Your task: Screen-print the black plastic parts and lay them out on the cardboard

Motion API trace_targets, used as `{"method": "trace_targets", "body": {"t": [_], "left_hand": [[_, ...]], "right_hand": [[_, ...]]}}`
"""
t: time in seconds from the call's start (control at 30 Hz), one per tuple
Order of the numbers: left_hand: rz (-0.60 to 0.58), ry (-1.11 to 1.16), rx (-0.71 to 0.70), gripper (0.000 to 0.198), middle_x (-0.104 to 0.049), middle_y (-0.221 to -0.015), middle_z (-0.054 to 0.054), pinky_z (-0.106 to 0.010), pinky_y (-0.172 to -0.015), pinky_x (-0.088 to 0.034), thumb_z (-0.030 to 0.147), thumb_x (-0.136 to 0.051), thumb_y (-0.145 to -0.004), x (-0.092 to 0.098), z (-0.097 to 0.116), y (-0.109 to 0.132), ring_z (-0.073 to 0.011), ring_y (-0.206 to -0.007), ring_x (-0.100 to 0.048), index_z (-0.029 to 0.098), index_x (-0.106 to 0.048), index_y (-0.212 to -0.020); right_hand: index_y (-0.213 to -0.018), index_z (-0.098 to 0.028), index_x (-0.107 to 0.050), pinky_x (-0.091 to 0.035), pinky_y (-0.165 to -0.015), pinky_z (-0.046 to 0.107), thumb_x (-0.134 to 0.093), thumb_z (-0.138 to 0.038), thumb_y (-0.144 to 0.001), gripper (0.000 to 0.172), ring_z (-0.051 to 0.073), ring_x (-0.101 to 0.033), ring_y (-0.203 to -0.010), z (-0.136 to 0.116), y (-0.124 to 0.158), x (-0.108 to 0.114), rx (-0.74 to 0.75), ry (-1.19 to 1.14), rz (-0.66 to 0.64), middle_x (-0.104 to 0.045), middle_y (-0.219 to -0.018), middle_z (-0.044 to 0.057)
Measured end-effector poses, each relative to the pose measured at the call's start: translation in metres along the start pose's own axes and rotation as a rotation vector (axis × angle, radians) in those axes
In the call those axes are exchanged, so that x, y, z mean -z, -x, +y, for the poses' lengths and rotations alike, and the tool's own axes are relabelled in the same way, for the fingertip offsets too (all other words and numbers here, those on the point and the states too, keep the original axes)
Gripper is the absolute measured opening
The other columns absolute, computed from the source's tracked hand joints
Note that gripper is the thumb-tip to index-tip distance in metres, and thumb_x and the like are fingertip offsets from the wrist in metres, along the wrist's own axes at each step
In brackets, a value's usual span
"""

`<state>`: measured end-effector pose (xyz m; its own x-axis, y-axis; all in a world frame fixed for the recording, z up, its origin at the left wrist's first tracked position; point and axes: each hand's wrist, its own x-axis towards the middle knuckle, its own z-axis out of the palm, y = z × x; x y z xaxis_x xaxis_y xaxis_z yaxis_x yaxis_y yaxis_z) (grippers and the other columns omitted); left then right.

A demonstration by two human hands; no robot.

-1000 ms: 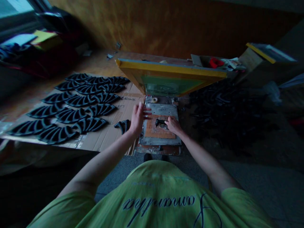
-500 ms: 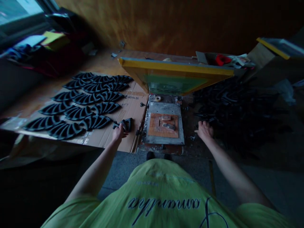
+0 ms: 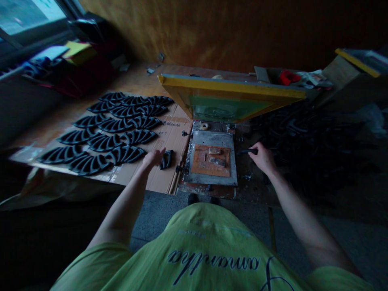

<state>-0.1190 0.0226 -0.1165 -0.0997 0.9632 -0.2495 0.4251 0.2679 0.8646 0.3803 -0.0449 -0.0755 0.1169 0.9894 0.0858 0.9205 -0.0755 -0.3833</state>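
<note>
Head view shows, nearest, a green shirt (image 3: 209, 258) with dark script lettering filling the bottom of the frame, both bare forearms reaching out from it. Beyond it, the left hand (image 3: 153, 157) hovers over the cardboard sheet (image 3: 151, 178), its fingers (image 3: 160, 152) loosely spread and holding nothing, their tips just beside a single black curved piece (image 3: 166, 159) that lies alone near the cardboard's right edge. On the other side, the right hand (image 3: 263, 158) is closed on a thin dark piece (image 3: 249, 151), the fingers pinching its near end while the free end points left toward the metal plate (image 3: 212, 139). That plate lies flat on the worktop (image 3: 136, 81) between the two hands, with an orange pad (image 3: 210, 161) on it carrying small raised blocks.

Farther left, rows of black fan-shaped pieces (image 3: 106, 129) are laid out side by side across the cardboard. To the right of the right hand, a dark heap of black pieces (image 3: 303, 137) sprawls over the worktop; single pieces are hard to make out in the gloom. Behind the plate, a yellow-framed screen (image 3: 230, 87) stands tilted up, its green mesh facing down. At the far right a red object (image 3: 286, 76) sits in an open box.
</note>
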Motion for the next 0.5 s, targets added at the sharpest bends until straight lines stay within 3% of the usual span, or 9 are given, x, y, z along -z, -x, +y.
{"method": "trace_targets", "body": {"t": [0.07, 0.13, 0.23, 0.3, 0.4, 0.5], "left_hand": [[-0.01, 0.09, -0.089, 0.037, -0.047, -0.045, 0.003, -0.02, -0.038, -0.032, 0.051, -0.048, -0.097, -0.014, 0.045, -0.006, -0.0109, -0.035, -0.044, 0.018, -0.062, -0.087], [0.019, 0.226, -0.196, 0.048, -0.054, -0.051, 0.002, -0.019, -0.04, -0.035, 0.061, -0.042, -0.097, -0.03, 0.096, -0.008, -0.0096, -0.036, -0.046, 0.017, -0.062, -0.1], [0.076, 0.472, -0.414, 0.058, -0.058, -0.056, 0.002, -0.018, -0.042, -0.038, 0.067, -0.034, -0.097, -0.048, 0.166, -0.002, -0.0089, -0.039, -0.048, 0.019, -0.059, -0.117], [0.068, 0.535, -0.481, 0.06, -0.057, -0.055, 0.002, -0.018, -0.044, -0.038, 0.069, -0.031, -0.097, -0.054, 0.194, 0.007, -0.0084, -0.04, -0.048, 0.02, -0.059, -0.118], [0.068, 0.539, -0.485, 0.06, -0.056, -0.055, 0.002, -0.019, -0.043, -0.039, 0.069, -0.031, -0.097, -0.055, 0.198, 0.025, -0.0089, -0.04, -0.048, 0.02, -0.061, -0.115], [0.065, 0.519, -0.411, 0.059, -0.062, -0.063, -0.002, -0.019, -0.045, -0.043, 0.068, -0.034, -0.096, -0.053, 0.167, 0.05, -0.0103, -0.048, -0.056, 0.018, -0.065, -0.107]], "right_hand": [[-0.107, -0.021, -0.065, -0.054, -0.083, 0.035, -0.064, -0.026, -0.085, 0.022, 0.023, -0.069, -0.093, -0.029, 0.0, -0.024, 0.121, -0.286, -0.011, -0.073, -0.1, 0.006], [-0.113, -0.022, -0.067, -0.053, -0.089, 0.033, -0.06, -0.022, -0.088, 0.026, 0.02, -0.068, -0.099, -0.056, 0.002, -0.053, 0.262, -0.421, -0.073, -0.072, -0.105, 0.004], [-0.12, -0.023, -0.072, -0.051, -0.091, 0.032, -0.051, -0.015, -0.092, 0.036, 0.019, -0.066, -0.102, -0.085, 0.007, -0.085, 0.382, -0.307, -0.166, -0.069, -0.111, 0.006], [-0.12, -0.024, -0.074, -0.051, -0.088, 0.032, -0.047, -0.014, -0.095, 0.039, 0.02, -0.064, -0.101, -0.097, 0.011, -0.094, 0.394, -0.147, -0.177, -0.067, -0.111, 0.009], [-0.12, -0.026, -0.075, -0.049, -0.093, 0.036, -0.05, -0.019, -0.095, 0.036, 0.024, -0.061, -0.106, -0.099, 0.015, -0.09, 0.452, -0.005, -0.151, -0.066, -0.112, 0.011], [-0.123, -0.028, -0.073, -0.049, -0.096, 0.04, -0.062, -0.028, -0.091, 0.034, 0.024, -0.06, -0.104, -0.079, 0.013, -0.075, 0.415, -0.06, -0.114, -0.066, -0.111, 0.008]]}}
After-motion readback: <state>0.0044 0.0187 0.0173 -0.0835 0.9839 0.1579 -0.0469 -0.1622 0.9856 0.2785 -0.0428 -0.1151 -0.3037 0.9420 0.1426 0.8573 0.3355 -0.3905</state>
